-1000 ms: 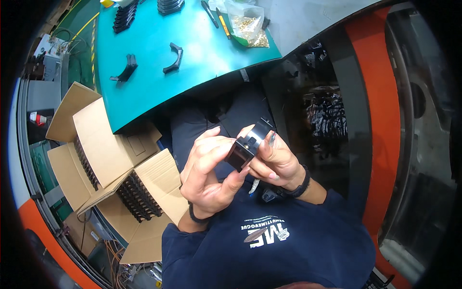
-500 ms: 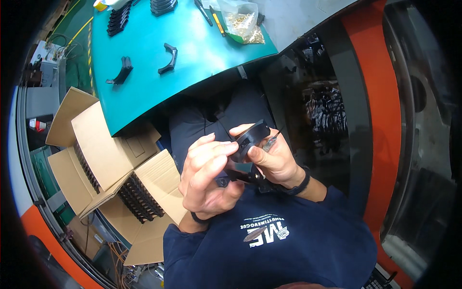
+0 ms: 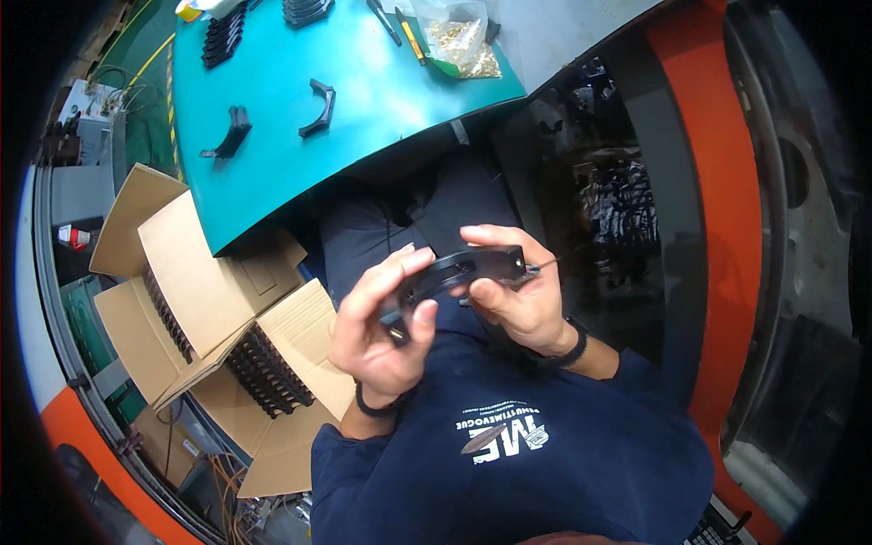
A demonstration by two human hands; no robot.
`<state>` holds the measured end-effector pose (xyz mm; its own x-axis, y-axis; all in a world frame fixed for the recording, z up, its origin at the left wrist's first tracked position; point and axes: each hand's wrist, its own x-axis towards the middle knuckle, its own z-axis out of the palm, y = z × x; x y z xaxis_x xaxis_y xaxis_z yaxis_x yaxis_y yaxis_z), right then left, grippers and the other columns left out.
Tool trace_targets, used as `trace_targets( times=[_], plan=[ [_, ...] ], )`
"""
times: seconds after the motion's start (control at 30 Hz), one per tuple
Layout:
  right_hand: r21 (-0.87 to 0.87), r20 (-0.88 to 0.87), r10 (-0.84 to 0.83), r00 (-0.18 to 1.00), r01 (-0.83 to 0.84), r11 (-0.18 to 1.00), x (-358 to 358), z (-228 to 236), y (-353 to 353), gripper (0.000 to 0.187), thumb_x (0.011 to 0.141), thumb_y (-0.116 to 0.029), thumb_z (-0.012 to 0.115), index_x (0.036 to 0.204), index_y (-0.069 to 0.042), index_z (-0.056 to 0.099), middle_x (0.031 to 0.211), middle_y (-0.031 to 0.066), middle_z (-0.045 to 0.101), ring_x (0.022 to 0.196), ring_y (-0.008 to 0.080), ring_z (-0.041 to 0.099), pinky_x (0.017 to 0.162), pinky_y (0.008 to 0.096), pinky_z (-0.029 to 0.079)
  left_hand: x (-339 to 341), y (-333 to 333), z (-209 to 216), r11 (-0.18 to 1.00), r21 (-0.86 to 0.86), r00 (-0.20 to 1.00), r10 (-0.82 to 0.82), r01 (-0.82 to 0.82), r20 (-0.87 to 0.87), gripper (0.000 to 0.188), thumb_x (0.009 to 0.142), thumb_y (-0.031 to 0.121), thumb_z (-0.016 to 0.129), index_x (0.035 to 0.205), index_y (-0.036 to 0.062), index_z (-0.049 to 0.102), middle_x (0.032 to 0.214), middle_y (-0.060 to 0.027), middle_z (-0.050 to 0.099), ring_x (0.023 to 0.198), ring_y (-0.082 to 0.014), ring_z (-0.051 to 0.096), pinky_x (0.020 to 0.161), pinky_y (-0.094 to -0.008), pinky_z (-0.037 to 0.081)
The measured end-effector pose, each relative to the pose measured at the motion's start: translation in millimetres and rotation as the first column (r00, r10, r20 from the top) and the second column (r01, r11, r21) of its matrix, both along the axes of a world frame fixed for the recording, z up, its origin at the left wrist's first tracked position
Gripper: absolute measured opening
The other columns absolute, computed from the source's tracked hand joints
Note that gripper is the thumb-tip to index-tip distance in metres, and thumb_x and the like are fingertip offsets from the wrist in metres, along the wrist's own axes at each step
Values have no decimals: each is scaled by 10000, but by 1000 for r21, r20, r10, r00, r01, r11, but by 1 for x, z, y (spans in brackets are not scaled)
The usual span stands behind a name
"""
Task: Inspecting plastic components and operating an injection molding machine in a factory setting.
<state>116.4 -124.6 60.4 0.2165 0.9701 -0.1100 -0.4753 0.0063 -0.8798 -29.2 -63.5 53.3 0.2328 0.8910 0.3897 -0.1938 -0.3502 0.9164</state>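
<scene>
A black curved plastic part [image 3: 463, 267] is held up in front of my chest between both hands. My left hand [image 3: 374, 327] grips its left end between thumb and fingers. At the other end, my right hand [image 3: 520, 304] pinches it, thumb below and fingers above. A thin pointed tool [image 3: 549, 264] sticks out from beside the right fingers; its kind is too small to tell. Small brass-coloured spots show at the part's ends. On the green table, a similar black curved part [image 3: 320, 109] lies alone, and a few nested ones [image 3: 232, 133] lie left of it.
Far on the table [image 3: 272, 186] are two stacks of black curved parts [image 3: 224, 38], a black pen [image 3: 384, 23], a yellow-and-black pen-like tool [image 3: 411, 38] and a clear bag of small brass-coloured pieces [image 3: 468, 50]. Open cardboard boxes [image 3: 195, 272] holding black parts stand left. Orange-framed machinery [image 3: 718, 182] rises right.
The black curved part has turned from a steep tilt to nearly level, its arch now facing up. My left hand has shifted down to its left end; the right hand has moved slightly right.
</scene>
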Motion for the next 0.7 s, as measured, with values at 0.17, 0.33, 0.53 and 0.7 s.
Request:
trace_targets(
  times=[0.17,0.33,0.53,0.7],
  plan=[
    [163,73,1,997,-12,987,0,-6,2,442,807,-89,761,1202,12,590,1104,86,614,990,123,600,859,253,481,-11,-2,-11,984,-151,993,-79,92,86,376,821,0,688,1154,-82,535,1039,-250,656,1019,-324,646,959,-439,479],
    [157,60,18,998,-27,987,-1,-5,2,428,806,-88,762,1189,11,601,1111,94,610,995,129,598,862,254,481,-13,-4,-11,979,-181,989,-72,95,128,382,821,1,694,1159,-88,539,1040,-253,653,1011,-312,647,927,-407,500],
    [134,74,15,997,-25,991,1,-6,1,431,795,-94,773,1180,6,608,1103,89,616,979,119,596,844,242,479,-11,-5,-11,969,-227,986,-68,101,151,384,816,12,704,1149,-99,548,1033,-255,652,990,-287,648,881,-363,520],
    [95,72,8,997,-14,995,1,-5,1,423,792,-85,774,1171,5,609,1090,81,618,950,106,599,818,226,479,-12,-3,-12,962,-248,986,-80,115,147,384,817,16,701,1146,-108,547,1041,-259,646,981,-282,648,873,-357,520]
  ],
)
